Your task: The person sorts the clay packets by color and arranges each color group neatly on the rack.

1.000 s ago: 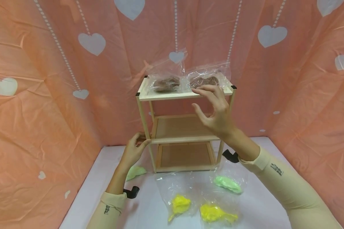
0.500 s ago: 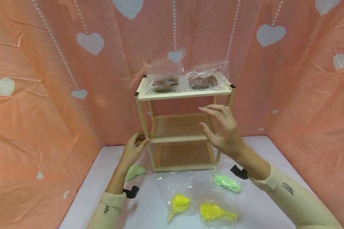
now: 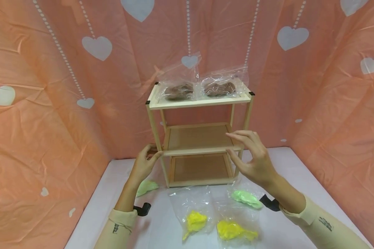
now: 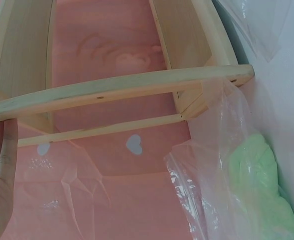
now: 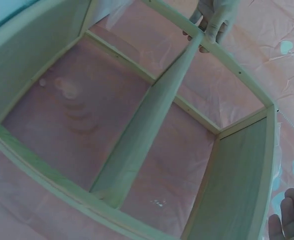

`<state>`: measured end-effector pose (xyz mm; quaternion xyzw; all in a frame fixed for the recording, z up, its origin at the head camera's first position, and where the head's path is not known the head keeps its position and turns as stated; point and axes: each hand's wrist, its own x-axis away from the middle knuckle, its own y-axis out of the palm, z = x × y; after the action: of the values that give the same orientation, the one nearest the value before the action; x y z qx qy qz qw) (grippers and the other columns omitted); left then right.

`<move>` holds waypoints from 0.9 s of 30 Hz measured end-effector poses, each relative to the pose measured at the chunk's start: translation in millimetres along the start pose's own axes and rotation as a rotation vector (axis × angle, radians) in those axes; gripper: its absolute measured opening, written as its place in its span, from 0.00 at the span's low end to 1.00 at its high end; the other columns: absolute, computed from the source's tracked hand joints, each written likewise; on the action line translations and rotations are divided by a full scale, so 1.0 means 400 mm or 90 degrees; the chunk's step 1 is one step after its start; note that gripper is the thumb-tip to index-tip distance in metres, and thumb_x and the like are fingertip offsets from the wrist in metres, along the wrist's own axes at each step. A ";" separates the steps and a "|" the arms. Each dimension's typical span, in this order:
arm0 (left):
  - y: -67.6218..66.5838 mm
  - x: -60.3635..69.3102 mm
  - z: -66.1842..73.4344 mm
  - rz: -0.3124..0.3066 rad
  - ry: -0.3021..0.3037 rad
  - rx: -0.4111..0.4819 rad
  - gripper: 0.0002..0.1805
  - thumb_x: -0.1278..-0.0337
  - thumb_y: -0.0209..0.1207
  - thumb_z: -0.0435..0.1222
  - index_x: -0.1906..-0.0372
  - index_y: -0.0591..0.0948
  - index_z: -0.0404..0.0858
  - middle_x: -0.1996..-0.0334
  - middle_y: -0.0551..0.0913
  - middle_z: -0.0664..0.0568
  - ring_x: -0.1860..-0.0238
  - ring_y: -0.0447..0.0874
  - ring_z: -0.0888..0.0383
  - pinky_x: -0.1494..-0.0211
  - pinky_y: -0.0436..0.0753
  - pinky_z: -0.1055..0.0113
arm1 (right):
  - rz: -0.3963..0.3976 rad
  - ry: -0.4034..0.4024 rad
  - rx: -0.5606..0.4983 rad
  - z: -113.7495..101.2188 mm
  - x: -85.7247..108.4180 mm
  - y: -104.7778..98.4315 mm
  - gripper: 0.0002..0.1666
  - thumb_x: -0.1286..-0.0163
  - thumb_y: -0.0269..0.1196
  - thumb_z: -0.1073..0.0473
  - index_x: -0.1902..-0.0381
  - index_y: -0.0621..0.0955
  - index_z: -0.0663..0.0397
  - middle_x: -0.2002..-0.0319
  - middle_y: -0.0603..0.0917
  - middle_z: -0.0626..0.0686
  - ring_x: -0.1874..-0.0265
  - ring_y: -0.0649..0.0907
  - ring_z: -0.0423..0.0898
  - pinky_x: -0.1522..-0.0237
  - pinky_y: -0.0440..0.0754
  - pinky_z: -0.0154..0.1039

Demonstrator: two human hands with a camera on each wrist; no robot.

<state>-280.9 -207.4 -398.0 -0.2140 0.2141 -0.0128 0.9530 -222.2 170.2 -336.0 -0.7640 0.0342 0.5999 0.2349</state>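
Note:
A three-tier wooden shelf (image 3: pixel 202 151) stands at the back of the table. My left hand (image 3: pixel 144 164) grips its left front post at the middle shelf's height, thumb in front and fingers partly hidden behind; the right wrist view shows this left hand (image 5: pixel 216 20) on the frame too. Near the right front post, my right hand (image 3: pixel 257 160) is raised with fingers spread and slightly bent, holding nothing; whether it touches the post is unclear. Two clear bags with brown contents, one on the left (image 3: pixel 179 91) and one on the right (image 3: pixel 219 89), lie on the top shelf.
Two bags with yellow contents, one left (image 3: pixel 196 221) and one right (image 3: pixel 235 231), lie on the white table (image 3: pixel 162 221) before the shelf. A bagged green item (image 3: pixel 247 199) is at right, another (image 3: pixel 147 186) beside the left forearm. Pink cloth (image 3: pixel 50 138) hangs around.
My right hand has come down from beside the top shelf to the middle shelf's height and moved a little to the right. My left hand keeps its grip on the post.

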 end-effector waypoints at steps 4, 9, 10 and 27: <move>0.000 -0.001 0.000 -0.001 0.001 -0.003 0.16 0.23 0.65 0.38 0.41 0.81 0.33 0.45 0.86 0.37 0.43 0.85 0.39 0.32 0.80 0.35 | -0.010 0.021 0.004 0.001 0.030 -0.012 0.28 0.19 0.65 0.44 0.41 0.86 0.64 0.48 0.86 0.61 0.46 0.80 0.56 0.39 0.74 0.30; 0.000 -0.002 0.001 -0.001 0.001 -0.005 0.16 0.23 0.64 0.37 0.41 0.81 0.32 0.45 0.86 0.37 0.43 0.85 0.39 0.32 0.80 0.35 | -0.021 0.058 0.005 0.008 0.071 -0.026 0.25 0.22 0.68 0.47 0.40 0.86 0.62 0.48 0.87 0.59 0.45 0.81 0.54 0.36 0.73 0.31; 0.000 -0.001 0.001 -0.002 0.000 -0.005 0.16 0.23 0.64 0.37 0.41 0.81 0.32 0.45 0.86 0.37 0.43 0.85 0.39 0.33 0.80 0.35 | -0.023 0.066 0.003 0.010 0.079 -0.028 0.24 0.24 0.69 0.50 0.40 0.86 0.62 0.48 0.87 0.59 0.45 0.81 0.53 0.36 0.73 0.31; 0.001 -0.003 -0.005 0.003 -0.005 0.002 0.15 0.24 0.65 0.37 0.43 0.82 0.33 0.47 0.87 0.37 0.44 0.85 0.40 0.33 0.80 0.36 | -0.061 0.175 0.053 0.030 0.212 -0.067 0.35 0.50 0.78 0.79 0.41 0.86 0.62 0.50 0.89 0.54 0.50 0.83 0.44 0.38 0.73 0.22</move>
<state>-282.7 -207.9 -399.4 -0.2122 0.2110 -0.0099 0.9541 -200.5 218.4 -408.5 -0.8294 0.0544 0.4758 0.2877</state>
